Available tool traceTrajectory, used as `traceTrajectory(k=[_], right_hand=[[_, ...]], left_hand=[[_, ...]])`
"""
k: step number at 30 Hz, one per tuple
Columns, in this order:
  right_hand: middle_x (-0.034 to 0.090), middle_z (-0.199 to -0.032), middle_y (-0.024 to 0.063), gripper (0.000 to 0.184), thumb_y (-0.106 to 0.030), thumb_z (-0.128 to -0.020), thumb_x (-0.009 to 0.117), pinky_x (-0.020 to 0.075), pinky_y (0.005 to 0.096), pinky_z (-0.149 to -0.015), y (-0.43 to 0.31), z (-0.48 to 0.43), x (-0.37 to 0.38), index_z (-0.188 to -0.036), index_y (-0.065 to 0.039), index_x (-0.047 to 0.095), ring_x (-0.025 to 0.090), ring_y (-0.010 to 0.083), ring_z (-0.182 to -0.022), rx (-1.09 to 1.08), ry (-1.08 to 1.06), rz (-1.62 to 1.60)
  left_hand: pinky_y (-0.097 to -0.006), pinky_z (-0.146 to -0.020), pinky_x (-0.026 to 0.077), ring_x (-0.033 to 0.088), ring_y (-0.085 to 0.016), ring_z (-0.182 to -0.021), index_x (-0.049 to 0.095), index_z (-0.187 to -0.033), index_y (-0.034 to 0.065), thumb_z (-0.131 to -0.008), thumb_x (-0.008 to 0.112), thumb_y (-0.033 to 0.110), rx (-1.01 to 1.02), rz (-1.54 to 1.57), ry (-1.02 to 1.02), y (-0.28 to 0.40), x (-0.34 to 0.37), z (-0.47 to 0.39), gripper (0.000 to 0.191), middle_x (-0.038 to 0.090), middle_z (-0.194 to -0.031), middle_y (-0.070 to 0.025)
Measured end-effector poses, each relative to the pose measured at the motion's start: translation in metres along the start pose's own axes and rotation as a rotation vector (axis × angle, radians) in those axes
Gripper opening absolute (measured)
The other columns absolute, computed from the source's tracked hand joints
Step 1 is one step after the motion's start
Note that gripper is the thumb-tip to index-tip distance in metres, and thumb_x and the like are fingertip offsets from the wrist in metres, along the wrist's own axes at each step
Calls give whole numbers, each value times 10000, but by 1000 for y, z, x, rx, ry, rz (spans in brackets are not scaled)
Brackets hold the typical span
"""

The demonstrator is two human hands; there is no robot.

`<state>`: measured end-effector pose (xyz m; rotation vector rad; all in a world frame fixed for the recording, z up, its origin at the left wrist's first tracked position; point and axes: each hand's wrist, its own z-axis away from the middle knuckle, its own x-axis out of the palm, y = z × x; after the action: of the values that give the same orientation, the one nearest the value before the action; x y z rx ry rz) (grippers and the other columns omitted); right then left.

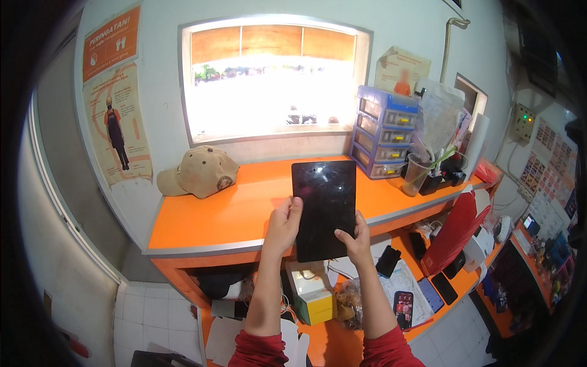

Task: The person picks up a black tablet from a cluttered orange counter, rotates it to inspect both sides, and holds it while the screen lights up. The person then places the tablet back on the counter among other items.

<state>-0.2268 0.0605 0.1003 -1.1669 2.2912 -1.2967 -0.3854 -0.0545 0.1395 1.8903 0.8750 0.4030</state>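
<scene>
A black tablet [323, 206] with a dark, smudged screen is held upright before me, over the front edge of the orange upper counter [220, 220]. My left hand [285, 225] grips its left side, thumb along the edge. Lower on the right side, my right hand [357, 239] clasps it with the thumb lying on the screen. The fingers behind the tablet are mostly hidden. Below my forearms, the lower orange desk [335, 341] carries a yellow and white box [314, 298] and a clear plastic bag [349, 303].
A beige cap [199, 172] rests at the counter's left. Rightward stand a blue drawer unit [385, 133] and a plastic cup [416, 174]. On the lower desk lie a lit smartphone [403, 309], a dark phone [389, 261], papers [403, 284] and an upright red folder-like object [449, 234].
</scene>
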Motion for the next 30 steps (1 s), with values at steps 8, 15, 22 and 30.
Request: traceTrajectory(k=[8, 15, 22, 30], right_hand=[[627, -1174, 114, 478, 45, -804, 694, 459, 315, -1004, -3, -3, -7, -1253, 24, 533, 597, 187, -1111, 34, -101, 89], [630, -1196, 122, 494, 31, -807, 714, 452, 313, -1017, -3, -3, -6, -1268, 25, 537, 593, 191, -1130, -5, -117, 110], [636, -1176, 109, 474, 12, -806, 729, 438, 315, -1023, -2, -2, -7, -1245, 20, 550, 592, 195, -1120, -7, -103, 116], [607, -1133, 81, 425, -6, -822, 720, 432, 311, -974, -13, 24, -2, -1204, -13, 534, 576, 177, -1073, -111, -28, 150]], left_hand=[[-321, -877, 525, 682, -194, -959, 589, -1143, -21, -882, 779, 161, 288, 162, 134, 11, 12, 1, 371, 712, -1046, -106], [-280, -773, 506, 643, -135, -828, 657, -1035, -30, -980, 675, 242, 268, 233, 276, 7, 16, -2, 278, 709, -887, -86], [-269, -600, 428, 512, -107, -623, 615, -866, -34, -1065, 423, 460, 106, -21, 276, -7, 5, -4, 566, 584, -671, -31], [-336, -623, 527, 663, -224, -689, 480, -1140, 24, -1065, 212, 529, -59, 459, 271, -2, 3, -5, 577, 643, -812, -139]])
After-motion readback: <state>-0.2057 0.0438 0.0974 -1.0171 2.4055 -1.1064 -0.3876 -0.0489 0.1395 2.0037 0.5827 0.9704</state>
